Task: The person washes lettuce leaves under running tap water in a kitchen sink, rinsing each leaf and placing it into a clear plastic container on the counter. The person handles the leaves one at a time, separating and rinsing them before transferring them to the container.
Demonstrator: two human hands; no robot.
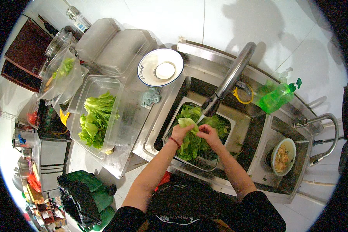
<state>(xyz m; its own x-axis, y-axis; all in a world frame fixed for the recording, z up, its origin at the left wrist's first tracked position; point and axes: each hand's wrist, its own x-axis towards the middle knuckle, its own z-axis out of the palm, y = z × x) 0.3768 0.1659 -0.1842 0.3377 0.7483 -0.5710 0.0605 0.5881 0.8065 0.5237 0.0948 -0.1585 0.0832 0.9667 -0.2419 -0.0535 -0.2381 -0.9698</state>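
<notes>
My left hand (180,135), with a dark red bead bracelet at the wrist, grips a pale green lettuce leaf (187,123). Close on its right, my right hand (209,135) has its fingers curled at the leaf's edge. Both hands are over a metal mesh basket (208,165) set inside the large sink basin (240,116). More lettuce leaves (188,148) fill the basket beneath my hands. A stream of water runs from the faucet's spray head (211,107) right beside the held leaf.
Left of the sink, a clear plastic tub (75,127) holds more lettuce. A blue-rimmed enamel bowl (145,62) and a cloth (150,97) sit nearby. A green soap bottle (274,100) stands behind the basin. The small right basin holds a bowl (291,153) of food. A green bin (97,191) stands lower left.
</notes>
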